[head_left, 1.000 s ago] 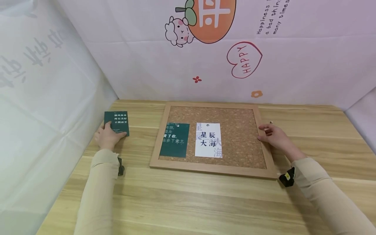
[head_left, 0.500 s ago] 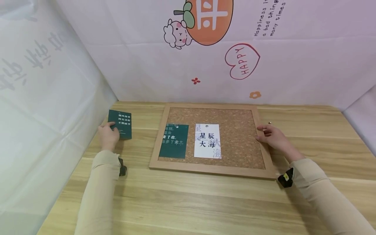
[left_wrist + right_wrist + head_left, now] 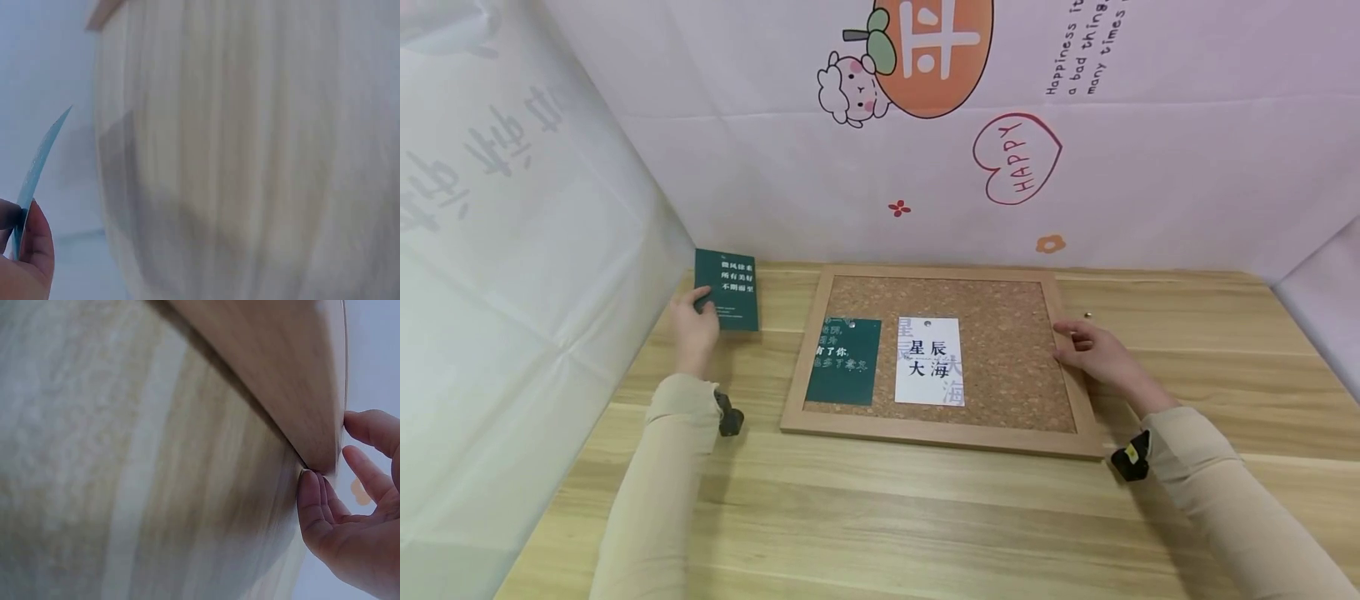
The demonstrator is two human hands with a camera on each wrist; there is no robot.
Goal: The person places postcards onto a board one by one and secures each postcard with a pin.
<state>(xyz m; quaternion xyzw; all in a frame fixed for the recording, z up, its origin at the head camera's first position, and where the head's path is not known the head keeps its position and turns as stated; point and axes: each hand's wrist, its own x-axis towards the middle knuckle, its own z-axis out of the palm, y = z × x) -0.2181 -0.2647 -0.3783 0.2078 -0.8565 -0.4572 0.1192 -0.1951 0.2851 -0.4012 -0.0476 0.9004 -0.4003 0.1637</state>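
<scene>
My left hand point(image 3: 695, 325) pinches a dark green card point(image 3: 727, 290) with white printed characters, at the back left. In the left wrist view this card point(image 3: 40, 159) stands edge-on between thumb and fingers, above the wood surface and slightly bent. A wood-framed cork board point(image 3: 1000, 358) lies in the middle of the table. My right hand point(image 3: 1097, 354) grips its right edge with bent fingers. In the right wrist view, the fingertips point(image 3: 310, 487) meet the frame point(image 3: 275, 369) at its edge. Another green card point(image 3: 844, 367) and a white card point(image 3: 928, 367) are on the cork, each with a pin near its top.
A small shiny pin point(image 3: 1087, 315) lies on the wooden table point(image 3: 880, 517), right of the board. White printed cloth point(image 3: 760, 167) hangs behind the table and along its left side.
My left hand has lifted the green card and carried it away from me and slightly right. The right hand stays at the board's edge; the view has shifted a little.
</scene>
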